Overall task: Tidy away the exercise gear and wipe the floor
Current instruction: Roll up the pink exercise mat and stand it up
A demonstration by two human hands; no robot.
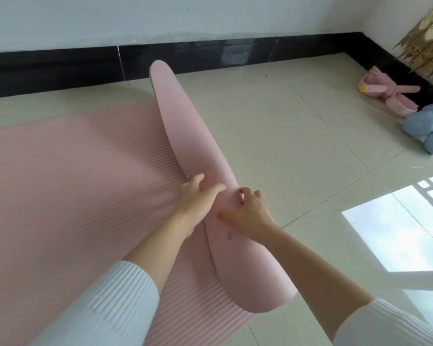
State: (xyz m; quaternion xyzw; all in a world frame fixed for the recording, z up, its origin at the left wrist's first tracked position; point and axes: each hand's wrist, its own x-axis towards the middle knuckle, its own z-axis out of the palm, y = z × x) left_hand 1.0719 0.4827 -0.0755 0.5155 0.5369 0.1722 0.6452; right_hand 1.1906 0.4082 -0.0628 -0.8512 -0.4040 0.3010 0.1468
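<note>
A pink ribbed exercise mat [60, 176] lies flat on the tiled floor to my left. Its right end is curled over into a roll [190, 136] that runs from the far wall towards me. My left hand [198, 198] rests on the inner side of the roll, fingers spread and pressing on it. My right hand [250, 211] lies on top of the roll just to the right, fingers bent against the smooth underside of the mat. Both hands touch the roll near its middle.
Cream floor tiles [298, 136] stretch to the right of the mat. Pink exercise gear [388, 92] and blue dumbbells [428, 127] lie by the right wall. A black skirting board [60, 68] runs along the far wall. A patterned curtain [428, 43] hangs at top right.
</note>
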